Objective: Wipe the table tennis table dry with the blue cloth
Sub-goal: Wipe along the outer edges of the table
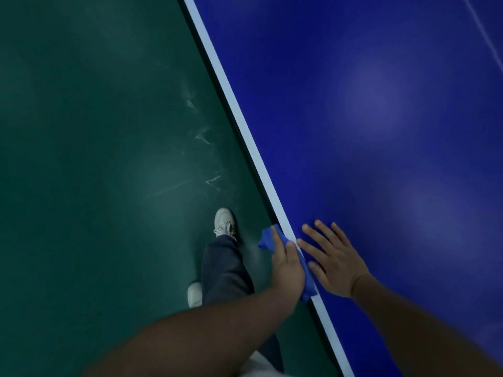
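Beside scuffed green floor (pixel 95 159), a cloth (pixel 268 238) wraps the table's (pixel 353 104) white edge (pixel 245 127).

Cloth (pixel 266 239) on table (pixel 353 118) edge, between hands (pixel 289 265) (pixel 335 263).

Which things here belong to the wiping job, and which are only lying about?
Job: blue cloth; table tennis table; left hand, holding the cloth on the table's edge; right hand, flat on the top.
Not the job: green floor; white shoes; dark trousers.
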Available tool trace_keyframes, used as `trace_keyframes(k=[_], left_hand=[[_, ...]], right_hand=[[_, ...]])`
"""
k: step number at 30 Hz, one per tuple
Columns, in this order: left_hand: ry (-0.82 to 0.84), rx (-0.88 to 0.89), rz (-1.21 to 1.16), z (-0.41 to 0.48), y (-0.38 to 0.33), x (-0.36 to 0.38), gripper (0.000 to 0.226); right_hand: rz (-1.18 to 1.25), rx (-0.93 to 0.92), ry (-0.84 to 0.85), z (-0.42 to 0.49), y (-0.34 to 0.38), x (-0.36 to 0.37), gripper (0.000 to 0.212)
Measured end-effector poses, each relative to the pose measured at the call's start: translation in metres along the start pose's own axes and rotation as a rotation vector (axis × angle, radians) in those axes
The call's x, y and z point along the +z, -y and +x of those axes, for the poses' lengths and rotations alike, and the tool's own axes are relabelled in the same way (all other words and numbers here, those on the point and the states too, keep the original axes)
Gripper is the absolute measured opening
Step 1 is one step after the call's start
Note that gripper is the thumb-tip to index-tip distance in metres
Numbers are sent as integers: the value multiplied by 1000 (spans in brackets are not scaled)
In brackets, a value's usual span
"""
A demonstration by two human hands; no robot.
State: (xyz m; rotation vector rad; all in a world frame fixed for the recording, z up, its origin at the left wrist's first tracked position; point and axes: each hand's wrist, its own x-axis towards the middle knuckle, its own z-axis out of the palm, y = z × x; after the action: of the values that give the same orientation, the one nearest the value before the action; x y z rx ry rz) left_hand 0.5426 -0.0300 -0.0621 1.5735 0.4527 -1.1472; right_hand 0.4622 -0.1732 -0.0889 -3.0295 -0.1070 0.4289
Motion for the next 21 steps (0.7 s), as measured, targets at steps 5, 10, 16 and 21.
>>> trace_keyframes(k=[5,10,16,21], left_hand=[[-97,153,22,59,-70,-26,54],[-174,271,-22,119,-139,-50,55],[-276,333,-80,167,-202,-68,56],[-265,347,-44,149,-175,-60,57]], right_hand=[[155,63,-106,47,-2,-36,48],[109,-51,-113,209,-37,-81,50],[12,74,-21,384,-79,-124,58],[35,146,-31,406,-82,-116,58]])
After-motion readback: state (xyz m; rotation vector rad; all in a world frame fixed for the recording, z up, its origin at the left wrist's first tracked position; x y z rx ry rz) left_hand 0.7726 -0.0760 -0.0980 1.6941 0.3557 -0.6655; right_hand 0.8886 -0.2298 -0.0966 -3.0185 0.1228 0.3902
